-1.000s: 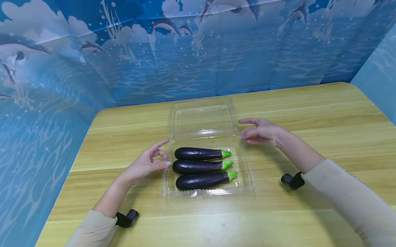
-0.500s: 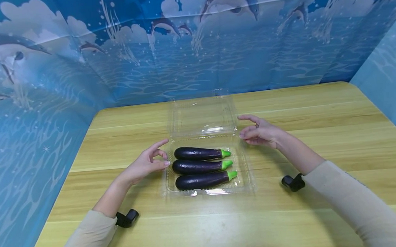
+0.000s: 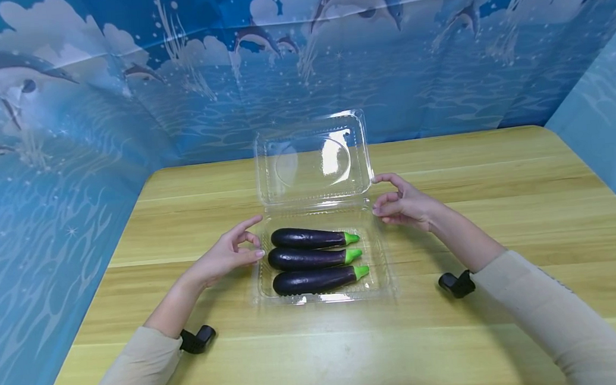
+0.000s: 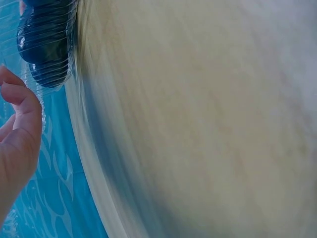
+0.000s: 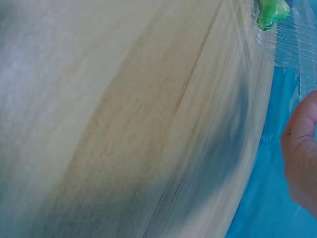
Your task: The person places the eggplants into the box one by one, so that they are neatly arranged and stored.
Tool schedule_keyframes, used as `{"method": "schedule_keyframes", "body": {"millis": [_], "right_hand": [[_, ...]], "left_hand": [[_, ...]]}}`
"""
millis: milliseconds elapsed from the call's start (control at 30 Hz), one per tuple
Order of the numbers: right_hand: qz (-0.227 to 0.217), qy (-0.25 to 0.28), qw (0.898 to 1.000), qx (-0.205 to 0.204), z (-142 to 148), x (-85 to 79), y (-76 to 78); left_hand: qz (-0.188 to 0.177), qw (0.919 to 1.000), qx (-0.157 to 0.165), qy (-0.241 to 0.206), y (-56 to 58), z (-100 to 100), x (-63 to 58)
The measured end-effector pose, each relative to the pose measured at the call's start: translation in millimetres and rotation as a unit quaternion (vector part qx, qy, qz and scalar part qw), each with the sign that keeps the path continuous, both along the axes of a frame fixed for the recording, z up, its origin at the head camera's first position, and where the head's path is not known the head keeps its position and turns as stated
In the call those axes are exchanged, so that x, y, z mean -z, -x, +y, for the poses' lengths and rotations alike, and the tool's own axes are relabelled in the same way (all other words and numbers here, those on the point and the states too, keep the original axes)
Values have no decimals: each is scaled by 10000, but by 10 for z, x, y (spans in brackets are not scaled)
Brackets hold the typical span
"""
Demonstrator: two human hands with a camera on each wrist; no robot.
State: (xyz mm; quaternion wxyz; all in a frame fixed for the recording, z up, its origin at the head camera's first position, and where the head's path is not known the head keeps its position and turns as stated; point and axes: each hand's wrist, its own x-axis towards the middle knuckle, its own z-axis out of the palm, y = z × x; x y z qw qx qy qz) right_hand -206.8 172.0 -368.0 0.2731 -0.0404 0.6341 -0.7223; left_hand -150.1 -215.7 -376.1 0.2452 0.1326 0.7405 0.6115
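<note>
Three dark purple eggplants with green stems [image 3: 312, 258] lie side by side in the base of a clear plastic clamshell container [image 3: 326, 298]. Its hinged lid [image 3: 311, 168] stands raised at the back. My left hand [image 3: 231, 251] is at the container's left side, thumb tip by the rim and index finger extended toward the hinge. On the opposite side, my right hand [image 3: 405, 205] has its thumb at the rim near the hinge, and its extended index fingertip meets the lid's lower right edge. The left wrist view catches the blunt eggplant ends [image 4: 49, 44] through ribbed plastic.
The container sits on a wood-grain table [image 3: 330, 358]. Behind and beside the table hangs a blue curtain printed with dolphins [image 3: 201, 116]. Black wrist cameras [image 3: 199, 339] are worn on both wrists, below the beige sleeves.
The lid has swung up from lying back on the table to standing tilted. My right index finger has risen slightly with it; my left hand and the eggplants have stayed put.
</note>
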Motion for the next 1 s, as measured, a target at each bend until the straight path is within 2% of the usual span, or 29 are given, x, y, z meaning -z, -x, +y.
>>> {"method": "schedule_keyframes", "body": {"millis": [367, 1000], "right_hand": [[36, 194, 9998, -22, -7, -9, -11], [504, -360, 9980, 92, -27, -38, -61]], "left_hand": [[-62, 10000, -31, -66, -4, -1, -10], [-71, 9999, -119, -8, -13, 10, -24]]}}
